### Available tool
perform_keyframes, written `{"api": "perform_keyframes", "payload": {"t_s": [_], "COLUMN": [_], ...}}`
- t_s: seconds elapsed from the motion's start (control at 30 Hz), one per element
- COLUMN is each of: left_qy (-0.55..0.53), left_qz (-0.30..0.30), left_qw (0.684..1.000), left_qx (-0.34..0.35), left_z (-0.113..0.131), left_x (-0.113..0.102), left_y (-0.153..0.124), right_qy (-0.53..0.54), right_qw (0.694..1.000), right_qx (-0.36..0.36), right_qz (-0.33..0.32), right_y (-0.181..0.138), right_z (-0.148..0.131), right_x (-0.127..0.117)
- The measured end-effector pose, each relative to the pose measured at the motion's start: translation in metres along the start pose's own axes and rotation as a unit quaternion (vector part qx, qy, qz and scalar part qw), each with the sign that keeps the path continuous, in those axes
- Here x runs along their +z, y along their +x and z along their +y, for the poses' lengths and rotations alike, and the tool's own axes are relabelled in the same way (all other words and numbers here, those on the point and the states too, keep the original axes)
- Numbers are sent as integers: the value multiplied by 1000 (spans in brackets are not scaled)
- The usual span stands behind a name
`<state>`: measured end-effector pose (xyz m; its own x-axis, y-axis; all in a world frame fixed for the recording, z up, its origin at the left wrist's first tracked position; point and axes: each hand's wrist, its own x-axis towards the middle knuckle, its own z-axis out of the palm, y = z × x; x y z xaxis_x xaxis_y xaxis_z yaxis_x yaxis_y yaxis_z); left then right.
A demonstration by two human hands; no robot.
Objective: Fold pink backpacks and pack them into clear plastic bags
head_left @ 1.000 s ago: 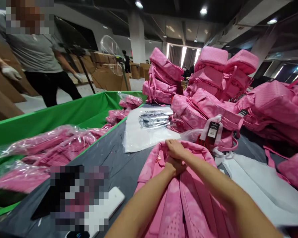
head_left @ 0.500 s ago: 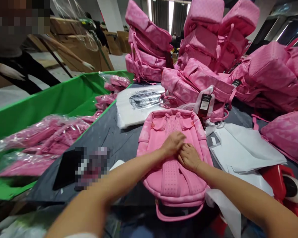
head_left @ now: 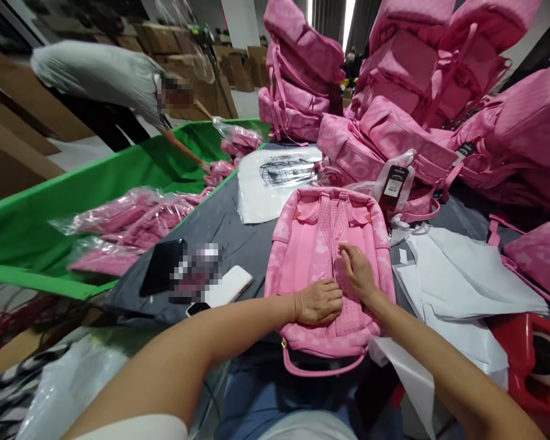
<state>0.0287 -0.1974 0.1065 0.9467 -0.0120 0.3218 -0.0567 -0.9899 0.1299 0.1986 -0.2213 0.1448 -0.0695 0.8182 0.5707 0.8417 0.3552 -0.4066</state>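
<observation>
A pink backpack [head_left: 286,269] lies on the dark table in front of me, its back panel and two perforated shoulder straps [head_left: 324,226] facing up. Its handle loop [head_left: 325,371] hangs over the near edge. My left hand [head_left: 319,302] is closed, its fingers curled over the lower part of the straps. Slightly higher, on the right-hand strap, my right hand [head_left: 358,272] has bent fingers pinched against the webbing. The exact grip beneath my fingers is partly hidden.
Pink backpacks [head_left: 297,73] are stacked behind. White printed bags [head_left: 261,189] lie to the left, white sheets [head_left: 458,269] and a red tape dispenser [head_left: 516,348] to the right. A black tablet [head_left: 162,266] and white phone [head_left: 231,286] lie left. A person [head_left: 105,79] bends over a green bin [head_left: 22,229].
My left hand has moved down the straps toward me, and my right hand has parted from it, slightly higher. The straps lie closer together. The other person has bent into the bin.
</observation>
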Motion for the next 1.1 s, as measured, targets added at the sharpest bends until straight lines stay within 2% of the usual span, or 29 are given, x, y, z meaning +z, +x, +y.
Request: {"api": "perform_keyframes", "payload": {"t_s": [0.03, 0.07, 0.13, 0.2, 0.23, 0.3, 0.33, 0.4, 0.53, 0.63, 0.7, 0.8, 0.9, 0.97, 1.03, 1.1], "left_qy": [15, 32, 63, 71, 63, 34, 23, 15, 28, 31, 12, -31, -49, -44, -33, -13], "left_qz": [19, 37, 47, 6, -27, -89, -104, -93, -15, 19, 11, -26, -79, -107, -113, -79], "left_qw": [998, 992, 966, 947, 948, 959, 963, 969, 959, 937, 929, 927, 931, 932, 923, 909], "left_qx": [-53, -117, -247, -312, -312, -269, -246, -229, -280, -347, -369, -372, -352, -343, -367, -408], "left_z": [0, 0, -5, -13, -18, -26, -29, -32, -30, -21, -7, 29, 60, 68, 59, 35], "left_x": [1, 0, -5, -13, -16, -22, -23, -20, -12, -16, -23, -30, -34, -43, -60, -76], "left_y": [-1, -1, -2, -5, -9, -18, -23, -31, -34, -29, -30, -46, -64, -61, -41, -12], "right_qy": [25, 44, 60, 56, 51, 43, 43, 42, 43, 2, -33, -57, -60, -90, -133, -152], "right_qw": [998, 987, 927, 855, 832, 808, 799, 789, 814, 845, 860, 879, 895, 943, 985, 988], "right_qx": [-58, -142, -310, -389, -395, -386, -387, -388, -364, -350, -350, -369, -391, -291, -93, -7], "right_qz": [-16, -60, -203, -338, -386, -442, -459, -474, -452, -405, -370, -298, -207, -134, -53, -18], "right_y": [-1, -4, -12, -19, -22, -26, -27, -28, -27, -35, -51, -84, -89, -62, -20, 16], "right_z": [-7, -14, -29, -38, -40, -40, -37, -29, -9, -9, -21, -44, -42, -22, 4, 28], "right_x": [-10, -19, -34, -39, -37, -29, -22, -8, 12, 14, 10, 4, 0, -3, -2, 4]}}
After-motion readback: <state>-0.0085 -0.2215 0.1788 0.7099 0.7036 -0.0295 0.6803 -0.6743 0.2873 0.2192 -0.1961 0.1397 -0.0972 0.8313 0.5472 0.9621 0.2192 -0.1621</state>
